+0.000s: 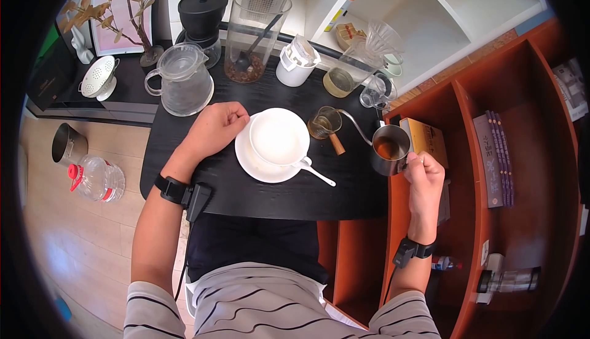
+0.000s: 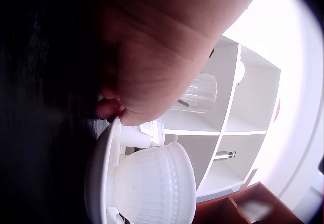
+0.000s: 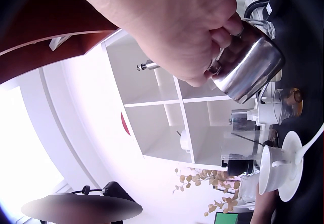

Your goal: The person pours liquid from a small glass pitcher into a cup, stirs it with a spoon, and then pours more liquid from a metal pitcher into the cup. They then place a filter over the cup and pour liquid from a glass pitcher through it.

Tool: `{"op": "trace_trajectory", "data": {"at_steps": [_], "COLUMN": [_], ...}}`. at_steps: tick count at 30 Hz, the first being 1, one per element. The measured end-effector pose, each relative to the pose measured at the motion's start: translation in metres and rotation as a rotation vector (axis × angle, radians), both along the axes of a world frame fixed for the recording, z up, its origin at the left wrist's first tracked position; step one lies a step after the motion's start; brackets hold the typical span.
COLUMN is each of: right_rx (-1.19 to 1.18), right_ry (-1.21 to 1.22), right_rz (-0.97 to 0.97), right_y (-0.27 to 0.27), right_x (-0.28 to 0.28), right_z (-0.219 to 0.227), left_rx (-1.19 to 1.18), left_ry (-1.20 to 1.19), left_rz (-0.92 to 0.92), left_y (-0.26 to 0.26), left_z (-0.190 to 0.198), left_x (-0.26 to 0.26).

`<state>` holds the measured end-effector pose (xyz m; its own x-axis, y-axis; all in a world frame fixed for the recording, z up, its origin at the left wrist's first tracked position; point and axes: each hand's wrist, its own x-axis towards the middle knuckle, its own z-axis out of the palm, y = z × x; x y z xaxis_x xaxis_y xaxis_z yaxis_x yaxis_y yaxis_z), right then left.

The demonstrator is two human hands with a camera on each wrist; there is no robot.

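Note:
A white cup (image 1: 279, 136) stands on a white saucer (image 1: 257, 170), with a white spoon (image 1: 321, 175) at its right. At the saucer's left rim, my left hand (image 1: 215, 129) has curled fingers; the left wrist view shows thumb and fingertip pinching the saucer's edge (image 2: 104, 171) beside the ribbed cup (image 2: 154, 183). My right hand (image 1: 425, 179) grips the handle of a steel gooseneck pot (image 1: 384, 165) holding brown liquid, right of the cup. The pot (image 3: 253, 64) looks raised in the right wrist view, its spout toward the glass pitcher (image 1: 319, 124) with wooden handle.
Along the back stand a glass server (image 1: 184, 84), a black grinder (image 1: 203, 16), a tall glass jar (image 1: 252, 38), a white canister (image 1: 295, 68) and a glass dripper (image 1: 378, 44). Red-brown shelves (image 1: 458, 216) border the right; a bottle (image 1: 101, 179) is on the floor left.

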<state>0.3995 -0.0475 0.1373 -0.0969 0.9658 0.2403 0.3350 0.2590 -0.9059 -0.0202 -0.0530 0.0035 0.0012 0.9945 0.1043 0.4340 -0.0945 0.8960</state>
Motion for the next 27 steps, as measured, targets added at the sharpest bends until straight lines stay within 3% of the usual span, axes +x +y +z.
{"op": "trace_trajectory", "data": {"at_steps": [27], "right_rx": [0.002], "right_ry": [-0.021], "right_rz": [0.016], "right_y": [-0.012], "right_x": [0.009], "right_z": [0.004], "left_rx": [0.049], "left_ry": [-0.031], "left_rz": [0.031], "left_y": [0.001], "left_z": [-0.003], "left_x": [0.002]}}
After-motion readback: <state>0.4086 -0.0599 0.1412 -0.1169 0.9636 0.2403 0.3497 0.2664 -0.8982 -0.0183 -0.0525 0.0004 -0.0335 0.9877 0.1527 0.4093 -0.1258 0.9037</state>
